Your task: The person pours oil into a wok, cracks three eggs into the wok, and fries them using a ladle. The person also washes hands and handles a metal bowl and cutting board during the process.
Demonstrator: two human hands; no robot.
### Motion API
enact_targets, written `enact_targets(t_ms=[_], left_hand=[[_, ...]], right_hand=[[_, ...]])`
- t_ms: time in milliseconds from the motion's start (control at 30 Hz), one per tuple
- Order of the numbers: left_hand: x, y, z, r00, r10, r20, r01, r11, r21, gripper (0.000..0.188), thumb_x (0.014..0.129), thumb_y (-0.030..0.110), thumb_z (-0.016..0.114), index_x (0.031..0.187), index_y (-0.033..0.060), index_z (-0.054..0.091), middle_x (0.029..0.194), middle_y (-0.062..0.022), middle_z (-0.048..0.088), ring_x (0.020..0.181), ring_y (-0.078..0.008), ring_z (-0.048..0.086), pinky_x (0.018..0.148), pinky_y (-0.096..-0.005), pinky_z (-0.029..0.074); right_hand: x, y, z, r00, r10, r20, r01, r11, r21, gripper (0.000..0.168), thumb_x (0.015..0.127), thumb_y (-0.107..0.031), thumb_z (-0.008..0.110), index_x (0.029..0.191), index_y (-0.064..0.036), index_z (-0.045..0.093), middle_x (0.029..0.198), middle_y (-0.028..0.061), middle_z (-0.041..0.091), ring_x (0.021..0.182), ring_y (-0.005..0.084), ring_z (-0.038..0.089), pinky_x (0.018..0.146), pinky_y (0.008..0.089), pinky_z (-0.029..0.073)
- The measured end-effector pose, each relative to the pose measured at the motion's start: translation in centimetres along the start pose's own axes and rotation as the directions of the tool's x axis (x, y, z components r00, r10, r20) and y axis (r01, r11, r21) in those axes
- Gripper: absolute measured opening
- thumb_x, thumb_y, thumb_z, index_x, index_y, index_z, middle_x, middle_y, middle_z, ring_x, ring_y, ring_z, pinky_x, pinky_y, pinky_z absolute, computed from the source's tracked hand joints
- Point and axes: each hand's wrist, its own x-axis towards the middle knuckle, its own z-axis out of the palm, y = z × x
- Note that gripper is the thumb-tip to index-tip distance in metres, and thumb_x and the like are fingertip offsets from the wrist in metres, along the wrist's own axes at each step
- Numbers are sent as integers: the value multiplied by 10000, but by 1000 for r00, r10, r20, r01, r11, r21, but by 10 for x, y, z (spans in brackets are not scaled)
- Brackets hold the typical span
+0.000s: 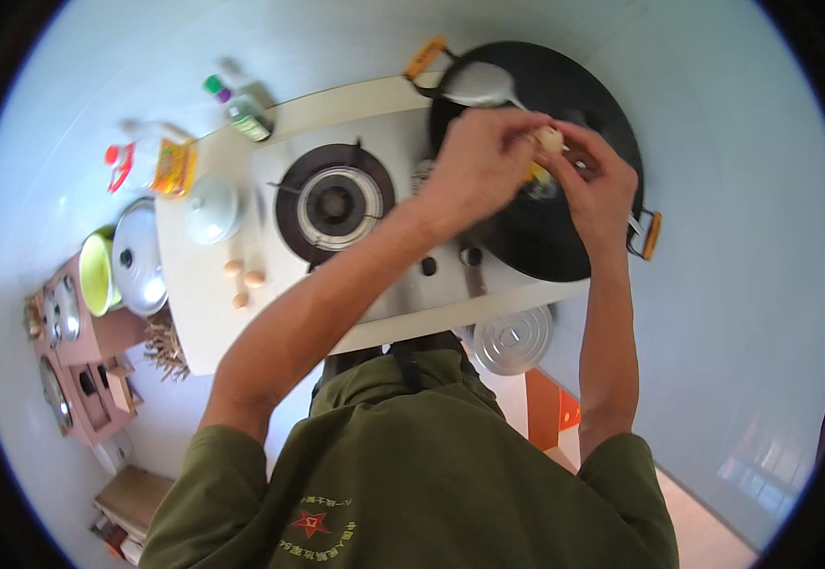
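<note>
Above the large black wok [540, 242], my left hand [487, 160] and my right hand [594, 178] meet at an eggshell [549, 140]. Fingers of both hands grip it from either side. Below the shell, raw egg [540, 181] with some yellow yolk shows in the wok, partly hidden by my hands. A metal spatula [480, 84] rests against the wok's upper left rim, its handle running down behind my hands. On the counter to the left lie several brown eggs [254, 279].
An unlit gas burner [336, 205] sits left of the wok. Farther left stand a lidded pale bowl [212, 210], an oil bottle [163, 167] and a green-capped bottle [245, 117]. A large metal lid [139, 257] leans by the counter's left edge. Wood-handled loops [653, 236] stick out from the wok.
</note>
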Motion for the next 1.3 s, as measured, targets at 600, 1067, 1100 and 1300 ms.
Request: enact_targets(t_ms=[600,1067,1100,1300], left_hand=[[-367,-101,-263,568,-82,-819,405,894,191,348,969,15,697,1316,2,678,1153,-169,764,952,-241,770,802,-351,638],[-404,-187,-321,601,-170,-781,648,676,351,372,902,238,803,1210,43,732,1150,-137,720,1027,-328,665,889,-427,545],[-400,-186,-322,610,-183,-771,637,693,339,374,912,244,796,1218,41,728,1168,-142,710,1060,-334,655,917,-436,534],[-401,-166,-320,542,-95,-835,606,732,311,369,936,224,787,1246,37,718,1204,-147,688,1003,-326,663,884,-414,546]], right_hand=[[-161,-36,360,697,-202,688,340,938,-69,414,819,-106,819,1200,-71,659,1149,96,650,958,279,673,745,413,562],[-172,-22,431,630,-213,747,458,879,-136,342,826,-156,779,1153,-108,690,1036,72,632,1000,302,652,790,470,558],[-173,-20,428,611,-243,754,478,872,-107,346,827,-155,780,1157,-104,690,1039,74,633,1005,304,653,792,467,559],[-177,1,421,576,-235,783,481,872,-92,390,842,-141,790,1213,-84,685,1047,78,639,992,301,662,767,426,570]])
